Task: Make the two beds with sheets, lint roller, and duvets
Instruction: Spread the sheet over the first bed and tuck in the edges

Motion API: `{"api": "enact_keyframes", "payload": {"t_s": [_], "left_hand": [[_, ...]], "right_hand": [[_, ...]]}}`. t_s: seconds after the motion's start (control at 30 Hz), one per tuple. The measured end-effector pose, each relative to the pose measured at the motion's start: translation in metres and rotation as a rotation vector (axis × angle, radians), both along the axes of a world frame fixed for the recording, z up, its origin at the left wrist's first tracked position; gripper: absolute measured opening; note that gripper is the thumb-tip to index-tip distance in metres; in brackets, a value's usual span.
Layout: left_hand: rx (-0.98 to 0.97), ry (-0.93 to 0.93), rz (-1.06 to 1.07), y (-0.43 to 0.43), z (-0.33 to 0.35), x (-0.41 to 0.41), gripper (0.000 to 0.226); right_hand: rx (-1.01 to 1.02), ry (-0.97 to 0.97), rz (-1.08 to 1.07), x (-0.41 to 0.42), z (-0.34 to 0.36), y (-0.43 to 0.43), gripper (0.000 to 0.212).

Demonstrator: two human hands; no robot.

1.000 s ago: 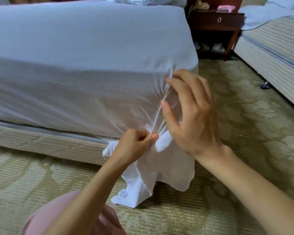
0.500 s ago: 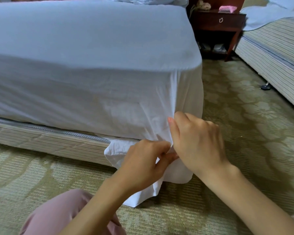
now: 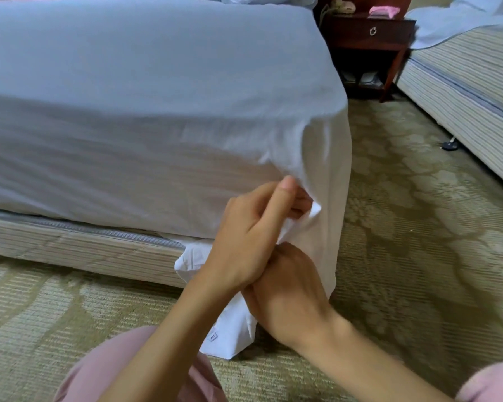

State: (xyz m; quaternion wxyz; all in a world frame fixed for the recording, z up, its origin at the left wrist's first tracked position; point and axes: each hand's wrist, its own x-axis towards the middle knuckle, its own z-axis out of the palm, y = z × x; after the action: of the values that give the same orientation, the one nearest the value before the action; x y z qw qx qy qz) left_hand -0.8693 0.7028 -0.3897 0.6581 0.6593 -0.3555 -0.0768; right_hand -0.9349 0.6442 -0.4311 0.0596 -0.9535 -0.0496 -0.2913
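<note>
Patterned olive-and-cream carpet [image 3: 418,227] runs between two beds, with a dark wooden nightstand [image 3: 369,33] at the far end of the aisle and a striped bare mattress [image 3: 462,82] on the right. On the near bed a white fabric bed sheet [image 3: 157,111] covers the top and drapes over the corner down to the carpet, hiding the end of the striped beige bed base [image 3: 84,248]. At that corner the left hand [image 3: 250,236] has its grip clamped on a fold of the sheet, thumb up; the right hand [image 3: 291,294] lies just below, touching the left wrist, its fingers hidden behind the left hand and sheet, so its grip cannot be told.
</note>
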Motion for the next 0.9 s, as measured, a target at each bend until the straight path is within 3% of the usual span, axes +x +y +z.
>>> {"api": "enact_keyframes", "payload": {"t_s": [0.13, 0.23, 0.33, 0.43, 0.63, 0.7, 0.77, 0.83, 0.9], "left_hand": [[0.099, -0.199, 0.224, -0.011, 0.008, 0.001, 0.040], [0.036, -0.091, 0.197, -0.011, 0.006, 0.006, 0.051], [-0.038, 0.041, 0.174, -0.009, -0.002, 0.009, 0.057], [-0.028, 0.050, 0.193, -0.010, -0.007, 0.004, 0.056], [0.118, -0.166, 0.207, -0.004, 0.003, 0.001, 0.060], [0.260, -0.329, 0.331, -0.007, 0.009, -0.002, 0.054], [0.379, -0.485, 0.500, -0.011, 0.015, -0.007, 0.046], [0.377, -0.561, 0.602, -0.015, 0.019, -0.011, 0.030], [0.340, -0.635, 0.638, -0.020, 0.021, -0.013, 0.023]], "right_hand": [[0.085, -0.073, -0.160, -0.009, 0.022, -0.014, 0.032], [0.163, -0.026, -0.367, -0.019, 0.034, -0.027, 0.046], [0.133, 0.171, -0.558, -0.015, 0.036, -0.039, 0.057], [0.019, 0.206, -0.522, -0.013, 0.029, -0.042, 0.032], [-0.034, 0.154, -0.320, -0.025, 0.027, -0.025, 0.025], [-0.052, 0.184, -0.278, -0.026, 0.028, -0.023, 0.031], [-0.050, 0.251, -0.235, -0.022, 0.031, -0.017, 0.052], [-0.119, 0.291, -0.254, -0.017, 0.035, -0.009, 0.069], [-0.139, 0.305, -0.250, -0.014, 0.033, -0.008, 0.060]]}}
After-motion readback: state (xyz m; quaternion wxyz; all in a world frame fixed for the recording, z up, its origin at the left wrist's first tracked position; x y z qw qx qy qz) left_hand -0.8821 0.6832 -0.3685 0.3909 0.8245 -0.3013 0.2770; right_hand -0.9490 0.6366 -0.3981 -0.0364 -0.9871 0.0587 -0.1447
